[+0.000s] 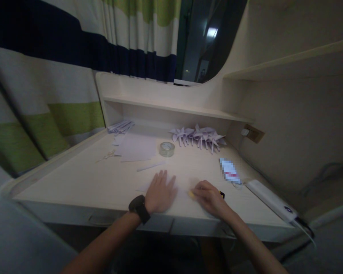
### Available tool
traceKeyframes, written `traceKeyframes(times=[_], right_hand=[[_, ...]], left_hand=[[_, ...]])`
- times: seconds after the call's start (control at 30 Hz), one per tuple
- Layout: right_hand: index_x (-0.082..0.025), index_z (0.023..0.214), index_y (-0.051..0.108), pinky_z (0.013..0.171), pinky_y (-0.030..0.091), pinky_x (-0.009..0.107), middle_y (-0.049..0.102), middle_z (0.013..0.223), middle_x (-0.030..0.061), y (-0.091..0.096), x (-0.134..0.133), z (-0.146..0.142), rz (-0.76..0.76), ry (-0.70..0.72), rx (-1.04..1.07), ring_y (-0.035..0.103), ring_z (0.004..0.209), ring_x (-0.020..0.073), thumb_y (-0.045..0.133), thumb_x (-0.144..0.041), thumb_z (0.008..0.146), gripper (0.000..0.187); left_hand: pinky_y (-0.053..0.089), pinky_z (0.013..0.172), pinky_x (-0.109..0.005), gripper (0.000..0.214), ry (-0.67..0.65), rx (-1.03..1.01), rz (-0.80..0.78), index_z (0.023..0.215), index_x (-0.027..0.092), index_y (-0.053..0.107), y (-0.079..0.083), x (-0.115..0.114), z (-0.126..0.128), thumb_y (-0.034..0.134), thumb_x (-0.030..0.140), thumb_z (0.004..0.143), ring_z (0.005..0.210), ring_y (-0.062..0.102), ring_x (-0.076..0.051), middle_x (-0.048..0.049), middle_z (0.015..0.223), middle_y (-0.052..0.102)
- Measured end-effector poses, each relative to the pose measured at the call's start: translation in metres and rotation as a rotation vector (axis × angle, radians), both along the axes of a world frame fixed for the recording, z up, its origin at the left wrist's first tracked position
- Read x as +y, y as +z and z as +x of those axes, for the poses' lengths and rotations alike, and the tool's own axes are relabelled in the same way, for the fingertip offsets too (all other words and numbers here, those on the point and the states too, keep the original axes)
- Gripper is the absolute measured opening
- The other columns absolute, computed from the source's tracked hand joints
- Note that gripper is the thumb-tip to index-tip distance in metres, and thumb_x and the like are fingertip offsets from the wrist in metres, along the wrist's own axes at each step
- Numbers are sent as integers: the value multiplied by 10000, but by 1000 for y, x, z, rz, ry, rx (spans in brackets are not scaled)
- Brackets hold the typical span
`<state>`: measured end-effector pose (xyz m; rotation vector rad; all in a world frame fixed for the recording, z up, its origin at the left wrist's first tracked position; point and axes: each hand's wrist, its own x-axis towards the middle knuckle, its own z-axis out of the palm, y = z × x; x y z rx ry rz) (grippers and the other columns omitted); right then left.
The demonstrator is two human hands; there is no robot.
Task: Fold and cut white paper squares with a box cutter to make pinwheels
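Observation:
My left hand (161,192), with a dark watch on the wrist, lies flat with fingers spread on a white sheet of paper (143,188) near the desk's front edge. The paper barely stands out from the pale desk. Closed around a slim yellow-and-black tool that looks like a utility knife (222,195), my right hand (208,196) is at the paper's right side. Its yellow front end shows at the fingertips, slightly blurred; most of the tool is hidden by the hand. A narrow rolled paper stick (151,166) rests just beyond my left fingers.
Behind is a clear tape roll (167,149). Paper sheets (137,146), scissors (106,156) and a pile of folded paper strips (120,126) lie left. Paper pinwheels (201,135) stand at the back. A phone (230,170) and a white power strip (270,199) are right.

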<state>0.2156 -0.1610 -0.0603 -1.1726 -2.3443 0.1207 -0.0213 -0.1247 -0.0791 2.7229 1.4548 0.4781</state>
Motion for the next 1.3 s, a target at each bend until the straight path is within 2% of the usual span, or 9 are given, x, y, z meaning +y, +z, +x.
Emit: traceKeyframes(times=[0.1,0.47,0.6,0.7,0.97,1.13,1.2,1.3], right_hand=[[-203,972,703,723,423,323,599,866,83,0,1,1,5,5,0,525,836,196,504,-269,895,223],[-195,986,701,717,434,322,605,851,88,4,0,0,-8,31,0,531,828,196,507,-259,894,224],[-214,1026,696,739,443,318,623,887,88,2,1,8,-19,85,18,548,852,191,506,-212,888,235],[-227,1055,693,770,450,313,631,923,90,2,2,20,-69,119,34,557,881,189,518,-214,886,244],[-252,962,735,797,463,319,634,948,67,12,7,65,-346,61,-15,591,867,196,631,-309,817,187],[-256,997,725,809,463,327,633,968,64,11,5,75,-397,-1,28,604,866,197,641,-290,802,215],[-254,1004,724,821,461,330,634,979,68,10,4,74,-392,-22,33,606,872,198,637,-270,803,220],[-254,1006,724,833,460,330,637,999,70,9,3,72,-381,-46,39,608,886,198,633,-250,804,222]], left_hand=[[145,1081,-530,576,4,1,-15,1393,153,401,2,0,1,229,467,941,1364,199,-384,-194,1465,314],[100,1097,-529,590,8,-4,-53,1395,151,400,6,0,2,211,477,942,1374,183,-366,-186,1468,312],[110,1094,-529,594,6,14,-74,1398,159,395,6,1,1,190,482,944,1377,171,-363,-186,1473,301],[108,1096,-524,602,-2,21,-85,1400,161,389,7,2,0,172,491,946,1381,160,-356,-187,1479,287],[137,1087,-535,624,-34,-28,-127,1416,147,349,11,2,-2,209,523,938,1381,133,-370,-196,1497,226],[186,1104,-462,582,-111,-140,-11,1395,113,352,18,11,-23,290,475,944,1399,128,-290,-182,1502,223],[228,1100,-427,526,-144,-165,38,1374,133,379,21,14,-37,332,434,946,1393,185,-250,-159,1489,279],[321,1053,-400,460,-269,-100,38,1286,180,486,25,13,-53,495,414,891,1331,341,-255,-137,1427,406]])
